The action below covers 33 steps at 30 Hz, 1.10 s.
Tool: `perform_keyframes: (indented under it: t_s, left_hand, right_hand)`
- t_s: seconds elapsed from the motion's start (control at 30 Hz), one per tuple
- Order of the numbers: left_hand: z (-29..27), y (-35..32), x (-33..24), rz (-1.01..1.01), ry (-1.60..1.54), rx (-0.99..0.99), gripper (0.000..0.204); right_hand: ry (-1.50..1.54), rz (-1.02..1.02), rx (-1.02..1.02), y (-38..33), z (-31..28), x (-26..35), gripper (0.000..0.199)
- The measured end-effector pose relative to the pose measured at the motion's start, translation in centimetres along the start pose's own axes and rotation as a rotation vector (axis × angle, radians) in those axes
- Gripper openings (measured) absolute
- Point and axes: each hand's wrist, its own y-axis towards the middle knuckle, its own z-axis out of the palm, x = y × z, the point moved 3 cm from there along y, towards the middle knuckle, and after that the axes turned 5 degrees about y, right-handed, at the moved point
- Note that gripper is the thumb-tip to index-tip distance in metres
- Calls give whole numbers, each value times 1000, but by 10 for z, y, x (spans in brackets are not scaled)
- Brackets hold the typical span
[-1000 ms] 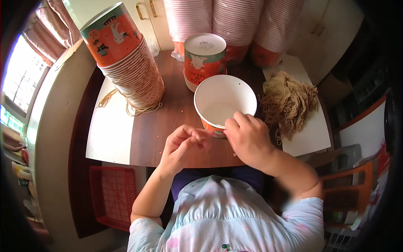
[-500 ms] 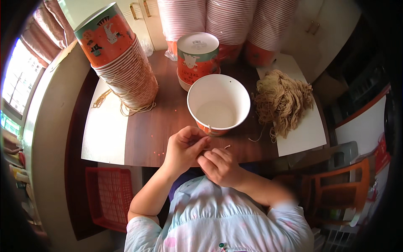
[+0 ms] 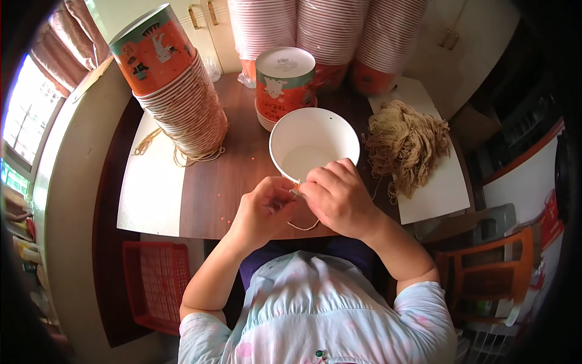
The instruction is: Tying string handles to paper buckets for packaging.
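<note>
A white paper bowl (image 3: 314, 148) with an orange outside stands open side up at the near edge of the brown table (image 3: 236, 176). My left hand (image 3: 262, 209) and my right hand (image 3: 338, 195) meet at the bowl's near rim. Both pinch a thin tan string (image 3: 303, 225) that loops down below my fingers. The string's end at the rim is hidden by my fingertips.
A leaning stack of orange printed bowls (image 3: 176, 91) lies at the left with string under it. An upside-down bowl stack (image 3: 284, 82) stands behind the open bowl. A heap of tan strings (image 3: 406, 142) rests on white paper at the right. Tall wrapped bowl stacks (image 3: 327, 30) line the back. A red crate (image 3: 154, 282) sits on the floor at the left, an orange chair (image 3: 485, 276) at the right.
My right hand moved off the bowl's rim toward my body, then came back to the near rim with the left hand. A loop of string now hangs below my fingers.
</note>
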Motion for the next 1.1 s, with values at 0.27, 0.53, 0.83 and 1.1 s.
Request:
perform_keyframes:
  t_s: [0.27, 0.53, 0.83, 1.1]
  left_hand:
    - [-2, -2, 1, 33, -24, -18, 31]
    - [12, -14, -9, 606, 641, -499, 29]
    - [10, -14, 14, 10, -40, -508, 24]
    - [4, -11, 37, -110, -473, -381, 30]
  right_hand:
    - [10, 97, -119, -12, 4, 10, 23]
    - [337, 416, -418, -34, 47, 28, 14]
    - [303, 484, -391, -27, 68, 25, 16]
    - [455, 487, -363, -25, 77, 20, 14]
